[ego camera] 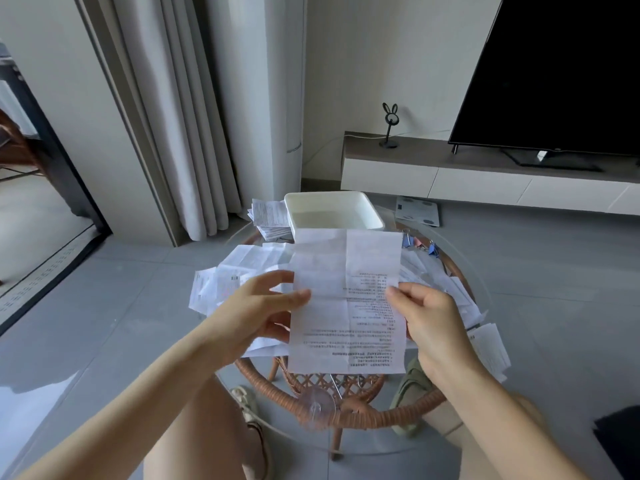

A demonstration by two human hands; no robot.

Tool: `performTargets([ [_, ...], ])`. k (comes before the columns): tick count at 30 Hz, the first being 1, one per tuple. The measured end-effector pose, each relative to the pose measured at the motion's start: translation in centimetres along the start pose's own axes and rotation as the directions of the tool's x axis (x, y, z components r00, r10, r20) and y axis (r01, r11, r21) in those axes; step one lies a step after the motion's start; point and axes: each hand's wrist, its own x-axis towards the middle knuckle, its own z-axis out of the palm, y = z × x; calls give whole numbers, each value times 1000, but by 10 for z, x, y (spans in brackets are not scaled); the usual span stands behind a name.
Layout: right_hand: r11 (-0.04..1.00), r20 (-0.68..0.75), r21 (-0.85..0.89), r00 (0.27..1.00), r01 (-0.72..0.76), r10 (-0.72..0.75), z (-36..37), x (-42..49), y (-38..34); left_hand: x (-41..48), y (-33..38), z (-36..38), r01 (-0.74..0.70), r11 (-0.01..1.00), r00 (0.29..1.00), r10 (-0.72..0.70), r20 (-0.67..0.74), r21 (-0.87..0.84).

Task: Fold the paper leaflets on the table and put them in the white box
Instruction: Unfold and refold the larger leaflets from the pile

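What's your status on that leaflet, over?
One unfolded leaflet pinched at its side edges by left hand and right hand, above the table. The white box just beyond, unobstructed. More loose leaflets heaped underneath.

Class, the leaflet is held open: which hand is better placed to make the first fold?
Probably the right hand: it pinches just the right edge of the leaflet, free to swing over the centre crease, while the left hand grips the other edge.
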Motion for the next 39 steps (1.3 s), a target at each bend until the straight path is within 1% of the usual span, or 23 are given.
performTargets([
  [1,999,-23,-36,1000,-14,13,-2,-2,7,-1,-12,4,-41,998,994,46,-101,51],
  [2,997,-30,-53,998,-48,47,-4,-3,14,-3,-23,5,-132,964,961,182,-209,232],
  [3,993,-34,-64,995,-101,99,-7,-6,21,-7,-33,6,-215,816,883,397,-251,536],
  [4,986,-36,-69,988,-151,149,-9,-9,26,-10,-42,4,-271,552,805,579,-129,789],
  [5,979,-31,-74,981,-192,190,-11,-10,31,-12,-52,1,-347,247,742,663,103,905],
  [6,970,-29,-77,973,-231,230,-13,-13,37,-15,-65,0,-425,22,711,626,319,905],
  [7,961,-27,-80,965,-263,262,-14,-15,42,-19,-72,2,-516,-57,708,533,463,855],
  [9,951,-14,-102,956,-293,293,-16,-20,51,-24,-82,5,-630,9,725,365,584,776],
  [11,953,24,-156,963,-261,268,-19,-27,60,-27,-93,8,-657,86,739,269,618,749],
  [14,918,95,-389,989,-71,117,-32,-37,71,-25,-109,6,-614,236,788,228,572,753],
  [16,833,194,-533,980,146,-48,-48,-45,77,-26,-114,4,-539,363,840,168,516,760],
  [17,757,290,-587,947,288,-136,-56,-49,79,-26,-115,4,-524,392,849,162,504,756],
  [19,601,541,-587,815,542,-208,-64,-55,85,-27,-116,5,-523,398,850,176,496,754],
  [20,562,621,-559,757,610,-203,-65,-58,89,-27,-116,5,-516,394,853,163,495,760],
  [21,554,650,-535,729,638,-212,-64,-59,95,-26,-116,5,-505,380,859,137,493,775],
  [22,574,635,-523,737,630,-231,-63,-61,99,-27,-117,6,-497,366,863,121,490,786],
  [24,663,549,-535,812,525,-200,-57,-66,100,-32,-117,8,-456,387,885,102,455,801],
  [25,697,510,-533,839,480,-188,-56,-67,101,-35,-118,8,-435,431,893,94,441,791],
  [28,705,411,-575,891,416,-192,-55,-66,103,-46,-119,11,-374,599,920,142,367,708],
  [31,647,302,-694,944,316,-136,-48,-62,98,-54,-124,20,-320,648,946,255,198,691],
  [34,537,245,-787,952,304,-180,-37,-56,94,-52,-131,31,-273,653,941,333,56,707],
  [37,524,234,-798,954,299,-188,-31,-48,96,-50,-136,34,-227,704,944,330,-26,673],
  [39,522,218,-809,963,270,-159,-30,-44,99,-49,-141,34,-218,708,929,361,-79,672],
])
